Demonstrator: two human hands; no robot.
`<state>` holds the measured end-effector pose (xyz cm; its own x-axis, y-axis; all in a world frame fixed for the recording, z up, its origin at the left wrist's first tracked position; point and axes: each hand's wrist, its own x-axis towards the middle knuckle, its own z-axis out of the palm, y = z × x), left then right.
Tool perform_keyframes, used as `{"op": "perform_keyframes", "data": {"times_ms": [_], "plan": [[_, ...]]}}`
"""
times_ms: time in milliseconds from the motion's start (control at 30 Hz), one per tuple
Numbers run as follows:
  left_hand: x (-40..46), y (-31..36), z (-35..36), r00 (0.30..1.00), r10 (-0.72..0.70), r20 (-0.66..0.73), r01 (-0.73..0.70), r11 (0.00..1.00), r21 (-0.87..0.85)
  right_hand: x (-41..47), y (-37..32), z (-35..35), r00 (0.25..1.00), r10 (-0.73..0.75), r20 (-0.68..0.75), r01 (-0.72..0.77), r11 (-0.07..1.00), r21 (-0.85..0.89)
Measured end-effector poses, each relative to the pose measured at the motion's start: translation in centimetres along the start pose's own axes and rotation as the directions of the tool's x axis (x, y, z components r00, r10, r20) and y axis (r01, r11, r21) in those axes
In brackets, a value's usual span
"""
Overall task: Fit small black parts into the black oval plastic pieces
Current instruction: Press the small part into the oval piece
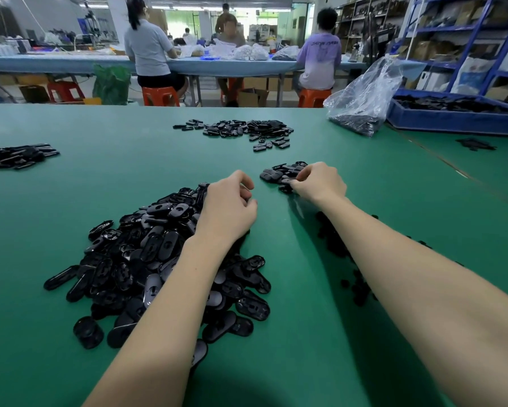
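A big heap of black oval plastic pieces (147, 259) lies on the green table (100, 171) under my left forearm. My left hand (227, 210) hovers at the heap's far right edge with fingers curled; nothing shows in it. My right hand (317, 182) reaches into a small pile of black oval pieces (282, 173) and pinches one piece at the pile's near edge. Small black parts (355, 286) lie scattered under my right forearm, mostly hidden by it.
Another pile of black pieces (241, 129) lies farther back at centre, and one more pile of black pieces (14, 157) at the left edge. A clear plastic bag (364, 98) and a blue tray (452, 116) of parts stand at the back right. People sit at a far table.
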<state>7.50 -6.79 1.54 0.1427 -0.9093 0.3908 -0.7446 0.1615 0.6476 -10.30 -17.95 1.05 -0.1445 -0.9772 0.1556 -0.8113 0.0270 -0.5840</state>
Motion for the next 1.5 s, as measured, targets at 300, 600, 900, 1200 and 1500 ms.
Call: {"op": "perform_keyframes", "data": {"times_ms": [300,600,900,1200,1500], "plan": [[-0.1,-0.2,-0.4,0.99,0.089,0.108,-0.113,0.964,0.241,-3.6,0.5,-2.2,0.996,-0.061,0.06,0.058,0.997,0.054],[-0.5,-0.1,0.8,0.932,0.02,0.363,-0.259,0.737,0.624,-8.8,1.8,-3.6,0.974,-0.133,0.183,0.12,0.989,0.084],[-0.9,0.1,1.4,0.968,0.091,0.232,-0.211,0.794,0.57,-8.7,2.2,-4.4,0.98,-0.132,0.149,0.106,0.98,0.171],[-0.9,2.8,1.1,0.996,0.008,0.087,0.004,0.991,-0.135,-8.0,3.8,-6.6,0.98,-0.1,0.174,0.094,0.995,0.043],[-1.2,4.1,1.5,0.902,-0.273,0.333,0.431,0.573,-0.698,-8.4,3.4,-7.4,0.921,-0.074,0.383,0.162,0.965,-0.204]]}}
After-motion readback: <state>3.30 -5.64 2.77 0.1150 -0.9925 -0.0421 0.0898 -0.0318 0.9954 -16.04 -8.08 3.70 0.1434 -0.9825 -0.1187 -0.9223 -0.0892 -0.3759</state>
